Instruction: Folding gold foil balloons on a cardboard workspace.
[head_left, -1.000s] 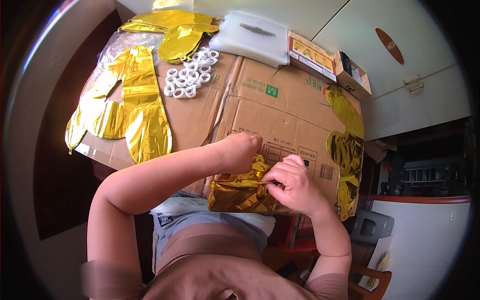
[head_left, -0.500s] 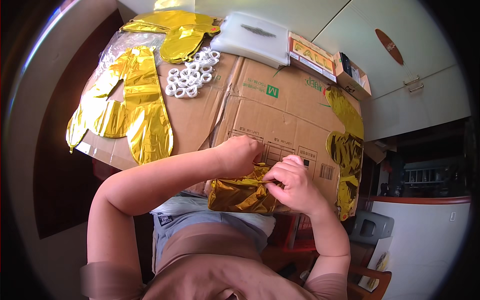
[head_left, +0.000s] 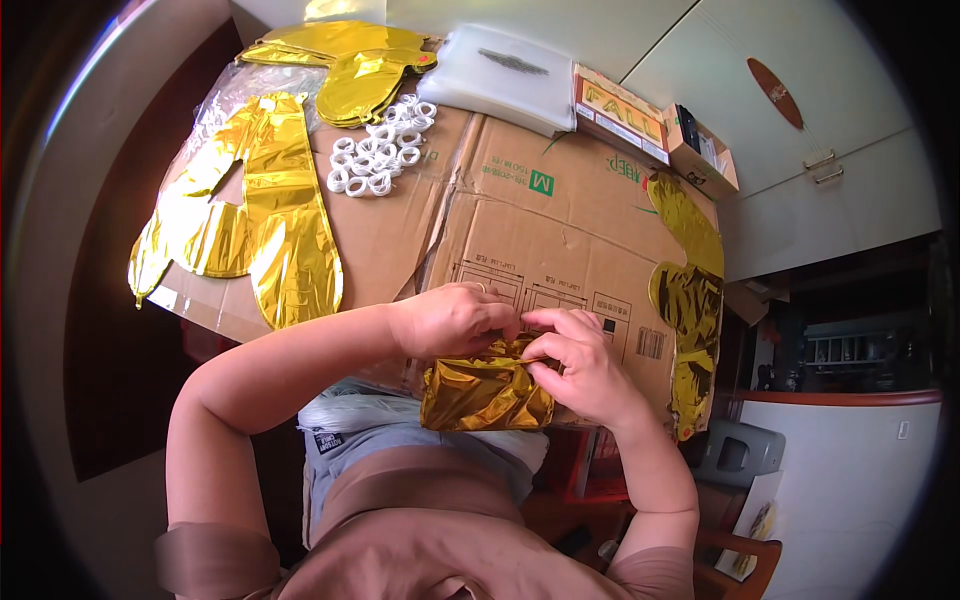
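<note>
Folded gold foil balloon (head_left: 487,392) at near edge of flattened cardboard (head_left: 560,240), long axis left-right, top edge pinched closed between left hand (head_left: 452,320) and right hand (head_left: 580,365), both touching it, bulk hanging just below hands.

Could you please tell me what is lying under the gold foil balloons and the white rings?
Flattened cardboard lies under the balloons and white rings. Whatever supports the cardboard is covered.
</note>
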